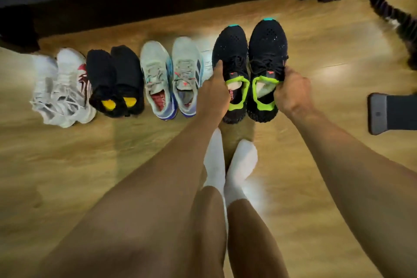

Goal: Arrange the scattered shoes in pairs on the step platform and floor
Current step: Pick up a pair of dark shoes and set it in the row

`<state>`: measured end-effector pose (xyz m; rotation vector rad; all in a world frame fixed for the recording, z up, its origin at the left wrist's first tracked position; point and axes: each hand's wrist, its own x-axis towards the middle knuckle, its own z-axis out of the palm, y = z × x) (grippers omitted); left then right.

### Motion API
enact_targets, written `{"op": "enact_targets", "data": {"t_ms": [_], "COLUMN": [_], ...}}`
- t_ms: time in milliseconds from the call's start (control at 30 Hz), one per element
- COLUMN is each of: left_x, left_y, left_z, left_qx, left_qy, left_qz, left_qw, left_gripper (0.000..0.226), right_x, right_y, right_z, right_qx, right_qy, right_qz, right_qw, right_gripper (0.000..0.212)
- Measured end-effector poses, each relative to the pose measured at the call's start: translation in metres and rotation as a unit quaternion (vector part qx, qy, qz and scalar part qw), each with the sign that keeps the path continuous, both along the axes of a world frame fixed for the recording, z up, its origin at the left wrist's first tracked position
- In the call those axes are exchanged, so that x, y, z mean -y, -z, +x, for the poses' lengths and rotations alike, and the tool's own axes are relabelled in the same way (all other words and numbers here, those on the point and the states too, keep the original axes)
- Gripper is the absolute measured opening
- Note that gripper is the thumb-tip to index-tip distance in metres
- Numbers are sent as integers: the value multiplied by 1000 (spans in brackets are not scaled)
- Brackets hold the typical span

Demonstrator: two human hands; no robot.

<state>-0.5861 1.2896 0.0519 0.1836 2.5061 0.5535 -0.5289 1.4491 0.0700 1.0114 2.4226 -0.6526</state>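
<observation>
My socked feet (230, 165) stand just behind the black shoes with green collars (250, 70).
My left hand (213, 95) hides one collar; my right hand (291, 95) pinches the other; the white pair (63, 88) is blurred.

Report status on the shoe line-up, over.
Left hand and right hand each gripping one black and green shoe. Four pairs lined on floor. Nothing blocking.

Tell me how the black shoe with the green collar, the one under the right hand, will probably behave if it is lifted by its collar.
The black shoe has a knit upper, so it is probably light and soft; the collar may fold under the right hand. Its thick sole looks stiffer and should keep the shape. Lifted from the heel end, the toe would likely dip. Rolling seems unlikely.
</observation>
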Motion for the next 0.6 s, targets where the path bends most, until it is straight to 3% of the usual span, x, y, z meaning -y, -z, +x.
{"op": "enact_targets", "data": {"t_ms": [167, 333, 467, 600], "left_x": [-7, -4, 1, 7], "left_y": [83, 123, 122, 101], "left_z": [-24, -36, -45, -56], "left_qx": [8, 30, 160, 228], "left_qy": [17, 3, -19, -8], "left_qz": [-15, -23, -55, -50], "left_qw": [1000, 999, 985, 972], "left_gripper": [64, 67, 72, 51], "right_x": [-12, -15, -8, -4], "right_y": [85, 133, 142, 116], "right_z": [-41, -58, -59, -61], "right_qx": [17, 52, 112, 162], "right_qy": [-33, -71, -88, -33], "right_qz": [-2, -22, -13, -29], "right_qw": [999, 996, 990, 986], "right_gripper": [26, 28, 28, 42]}}
